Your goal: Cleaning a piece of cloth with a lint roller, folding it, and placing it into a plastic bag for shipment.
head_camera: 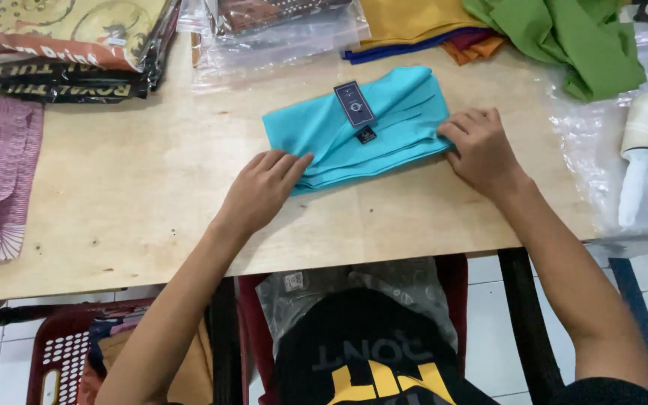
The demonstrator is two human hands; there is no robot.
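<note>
Folded turquoise cloth [354,127], dark tag on top, centre of frame on plywood table [129,187]; left hand [260,187] fingers flat, pressing its lower-left corner; right hand [481,146] fingers curled, pinning its right edge, apparently to keep folds flat; lint roller [639,150] far right.

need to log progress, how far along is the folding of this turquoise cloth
Done: the turquoise cloth lies folded in layers on the wooden table, dark tag on top. In hand: left hand presses its lower-left edge, right hand its right end. Left: green cloth lies unfolded behind.
</note>
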